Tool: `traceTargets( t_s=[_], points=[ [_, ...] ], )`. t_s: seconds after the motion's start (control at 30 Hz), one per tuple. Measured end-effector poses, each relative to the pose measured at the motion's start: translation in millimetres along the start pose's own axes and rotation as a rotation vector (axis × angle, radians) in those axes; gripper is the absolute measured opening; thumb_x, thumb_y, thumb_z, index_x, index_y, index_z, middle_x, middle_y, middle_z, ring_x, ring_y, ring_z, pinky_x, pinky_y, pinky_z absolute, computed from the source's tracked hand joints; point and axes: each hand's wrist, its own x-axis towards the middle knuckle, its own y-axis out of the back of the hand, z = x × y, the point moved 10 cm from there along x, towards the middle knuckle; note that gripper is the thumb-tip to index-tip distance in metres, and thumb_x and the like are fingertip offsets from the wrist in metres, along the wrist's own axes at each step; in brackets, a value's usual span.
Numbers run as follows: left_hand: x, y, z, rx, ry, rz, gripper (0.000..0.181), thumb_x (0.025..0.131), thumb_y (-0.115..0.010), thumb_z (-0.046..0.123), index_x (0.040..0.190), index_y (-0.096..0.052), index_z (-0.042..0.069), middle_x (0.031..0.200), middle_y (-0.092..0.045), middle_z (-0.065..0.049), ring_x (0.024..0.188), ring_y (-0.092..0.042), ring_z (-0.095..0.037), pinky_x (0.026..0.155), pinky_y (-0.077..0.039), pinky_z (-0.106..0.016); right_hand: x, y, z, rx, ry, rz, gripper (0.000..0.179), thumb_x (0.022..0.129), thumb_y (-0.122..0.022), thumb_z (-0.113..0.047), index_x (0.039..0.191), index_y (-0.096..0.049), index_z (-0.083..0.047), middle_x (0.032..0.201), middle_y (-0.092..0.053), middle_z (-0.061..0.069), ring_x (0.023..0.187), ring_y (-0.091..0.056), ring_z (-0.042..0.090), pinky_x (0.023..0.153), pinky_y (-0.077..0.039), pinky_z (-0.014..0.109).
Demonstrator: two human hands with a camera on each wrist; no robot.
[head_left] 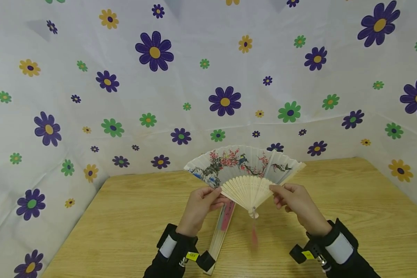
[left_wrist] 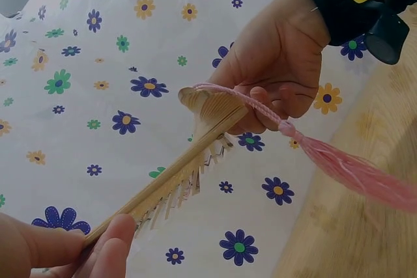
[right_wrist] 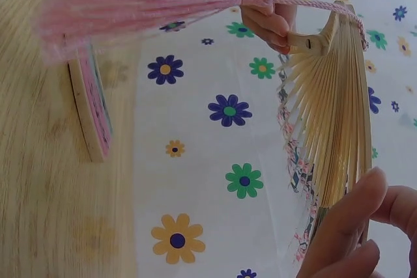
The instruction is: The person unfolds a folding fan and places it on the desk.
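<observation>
A folding fan (head_left: 244, 170) is spread wide above the table, its pale leaf painted with pink blossoms and a bird, its ribs of light wood. My left hand (head_left: 203, 206) pinches the left outer rib between thumb and fingers. On the other side my right hand (head_left: 295, 200) pinches the right outer rib. From the pivot hangs a pink tassel (head_left: 254, 235), which streams sideways across the right wrist view. Seen edge-on in the left wrist view, the ribs (left_wrist: 169, 174) run between both hands.
Below the fan, a long narrow wooden box (head_left: 219, 239) with a pink label lies on the wooden table (head_left: 132, 216), partly behind the left hand and wrist. A white cloth (head_left: 194, 85) printed with flowers rises behind and along both sides.
</observation>
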Motion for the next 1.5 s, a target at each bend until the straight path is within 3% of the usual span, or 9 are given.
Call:
traceTargets(
  t_s=[0.37, 0.8, 1.2, 1.5],
  points=[
    [2.3, 4.1, 5.0, -0.012, -0.037, 0.033, 0.023, 0.101, -0.050, 0.000, 0.096, -0.063, -0.018, 0.075, -0.075, -0.005, 0.073, -0.072, -0.012, 0.061, -0.059, -0.011, 1.7, -0.6, 2.3, 0.051, -0.030, -0.034, 0.038, 0.098, -0.055, -0.024, 0.062, -0.063, -0.015, 0.055, -0.059, -0.014, 0.055, -0.054, 0.004, 0.049, -0.040, 0.019],
    [-1.1, 11.7, 6.9, -0.035, -0.023, 0.075, 0.023, 0.101, -0.050, 0.001, 0.100, -0.062, -0.018, 0.072, -0.070, 0.002, 0.070, -0.070, -0.007, 0.062, -0.059, -0.010, -1.5, -0.5, 0.8, 0.086, -0.038, -0.027, 0.036, 0.098, -0.056, -0.025, 0.064, -0.064, -0.016, 0.056, -0.060, -0.013, 0.054, -0.054, 0.004, 0.049, -0.039, 0.019],
    [-2.0, 15.9, 9.1, -0.081, -0.017, 0.100, 0.021, 0.101, -0.049, 0.000, 0.099, -0.061, -0.017, 0.071, -0.069, 0.004, 0.070, -0.070, -0.007, 0.061, -0.059, -0.010, -7.9, -10.0, 5.0, 0.284, -0.090, -0.074, 0.040, 0.098, -0.056, -0.023, 0.059, -0.066, -0.020, 0.056, -0.063, -0.015, 0.053, -0.053, 0.001, 0.045, -0.040, 0.014],
    [-1.1, 19.5, 7.5, -0.160, -0.013, 0.131, 0.019, 0.101, -0.048, -0.001, 0.095, -0.062, -0.012, 0.070, -0.069, 0.004, 0.069, -0.069, -0.005, 0.060, -0.058, -0.009, -11.6, -10.7, 2.3, 0.334, -0.097, -0.076, 0.039, 0.099, -0.056, -0.025, 0.062, -0.067, -0.021, 0.058, -0.063, -0.014, 0.054, -0.052, 0.001, 0.045, -0.041, 0.014]
  ],
)
